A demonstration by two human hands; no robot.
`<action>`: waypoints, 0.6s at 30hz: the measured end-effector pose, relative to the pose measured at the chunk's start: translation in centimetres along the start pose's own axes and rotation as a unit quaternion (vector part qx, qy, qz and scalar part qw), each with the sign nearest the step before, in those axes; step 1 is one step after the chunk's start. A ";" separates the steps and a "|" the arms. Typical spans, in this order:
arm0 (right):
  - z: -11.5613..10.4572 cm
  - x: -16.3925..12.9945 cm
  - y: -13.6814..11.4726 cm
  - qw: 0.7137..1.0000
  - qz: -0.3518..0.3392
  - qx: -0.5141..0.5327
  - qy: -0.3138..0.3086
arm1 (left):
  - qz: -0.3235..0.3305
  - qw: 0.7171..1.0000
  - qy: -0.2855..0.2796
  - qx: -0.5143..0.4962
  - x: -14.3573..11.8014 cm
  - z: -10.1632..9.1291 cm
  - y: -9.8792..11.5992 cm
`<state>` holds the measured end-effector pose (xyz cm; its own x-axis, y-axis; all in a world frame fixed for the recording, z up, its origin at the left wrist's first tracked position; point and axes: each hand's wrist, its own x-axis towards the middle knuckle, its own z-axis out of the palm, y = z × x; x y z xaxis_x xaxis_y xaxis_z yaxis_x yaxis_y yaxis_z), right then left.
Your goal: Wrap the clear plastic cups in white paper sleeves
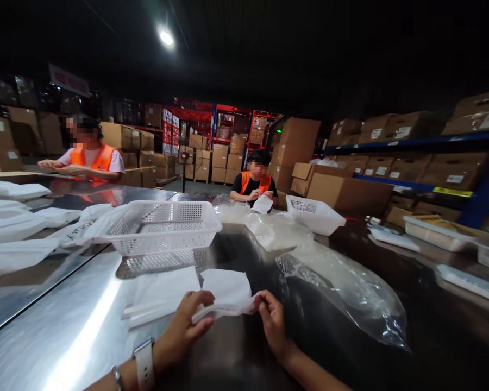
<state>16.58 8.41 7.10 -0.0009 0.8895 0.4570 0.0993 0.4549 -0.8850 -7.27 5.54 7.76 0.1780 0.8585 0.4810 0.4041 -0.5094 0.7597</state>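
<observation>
At the bottom centre of the frame, the person's left hand and right hand each pinch one end of a white fabric piece, stretched between them just above the steel table. A stack of similar white pieces lies left of it (seemingly already handled, though the dim view leaves that uncertain). Behind stands a white basket; to the right, a clear plastic bag. 2 co-workers sit beyond.

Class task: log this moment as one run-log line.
left hand: holds white pouch | right hand: pinches its edge | basket behind | clear bag right
</observation>
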 end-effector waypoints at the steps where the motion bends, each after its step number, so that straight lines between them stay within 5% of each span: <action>1: -0.4 0.0 0.3 1.000 -0.017 -0.016 -0.003 | 0.030 0.999 -0.029 0.019 0.0 -0.2 -0.2; 3: -0.9 -0.1 0.6 0.998 -0.043 -0.040 -0.016 | 0.066 0.996 -0.052 0.034 0.1 -0.5 -0.6; 5: -1.0 0.0 0.4 0.997 -0.057 -0.043 -0.017 | 0.052 0.998 -0.015 0.030 0.3 -0.5 -0.8; 10: 0.3 0.1 -0.6 0.999 0.014 -0.020 0.033 | -0.097 0.988 0.115 -0.033 1.2 0.4 -0.2; 18: 0.6 0.1 -0.5 0.994 0.103 -0.016 0.033 | -0.172 0.980 0.096 0.007 1.4 1.6 -0.6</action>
<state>15.92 8.32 7.58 0.0879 0.9585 0.2712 0.1227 0.2598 -0.9578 -5.82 7.13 7.30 -0.1420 0.9519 0.2715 0.4236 -0.1895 0.8858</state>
